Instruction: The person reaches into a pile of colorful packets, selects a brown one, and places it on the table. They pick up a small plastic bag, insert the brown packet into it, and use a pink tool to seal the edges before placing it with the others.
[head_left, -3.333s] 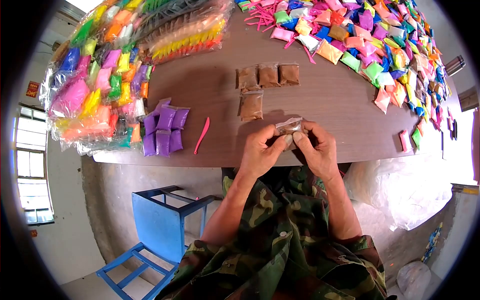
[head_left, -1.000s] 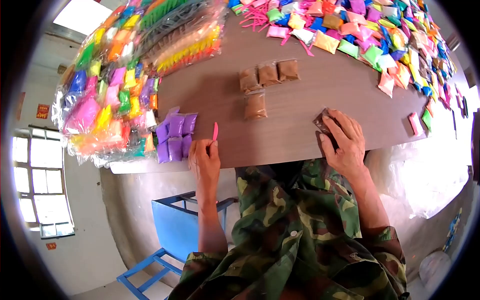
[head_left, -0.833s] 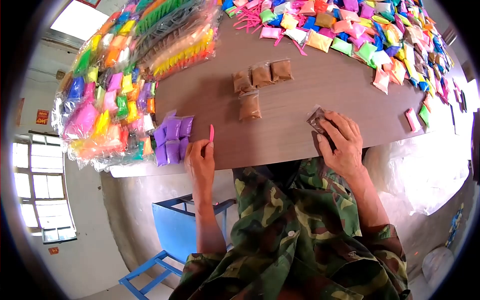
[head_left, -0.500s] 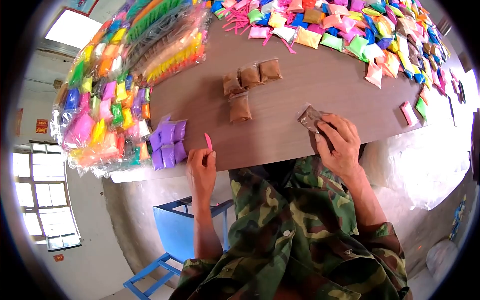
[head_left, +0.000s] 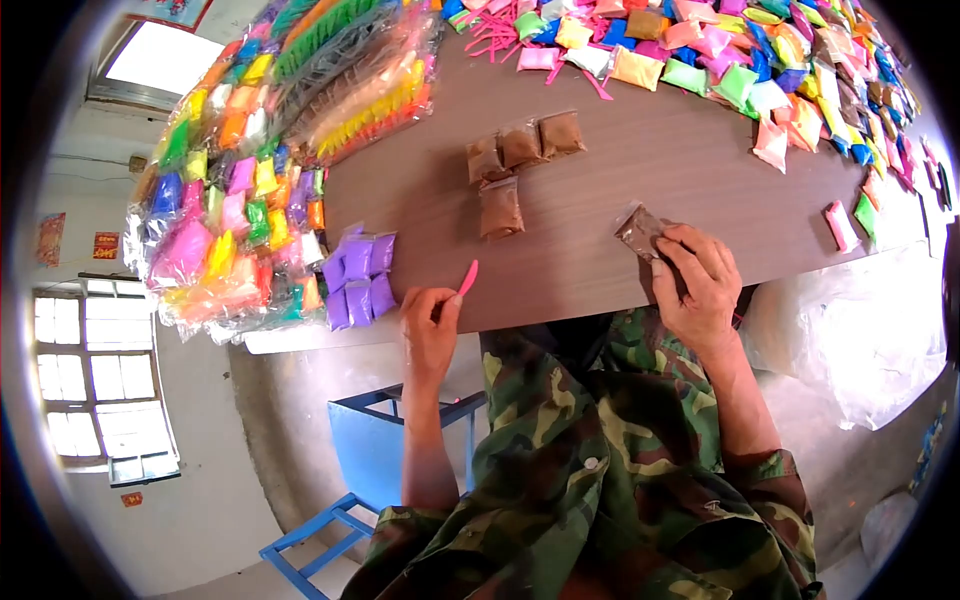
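Note:
My left hand is closed in a pinch on a small pink plastic knife, its blade pointing up and away over the table's near edge. Farther right, my right hand has thumb and fingers on a clear packet of dark brown material, low over the tabletop. Between the hands and farther back lie several brown packets: three in a row, with the middle one, and a single brown packet just below them. A cluster of purple packets sits left of my left hand.
Clear bags of colourful packets cover the table's left end. A large loose heap of coloured packets fills the far right, beside a pile of pink sticks. A blue chair stands below the table; a translucent plastic bag hangs at right.
The whole view has shifted slightly, moving everything rightward in the picture. In my left hand the pink knife has tilted to the right. My right hand stays on the brown packet.

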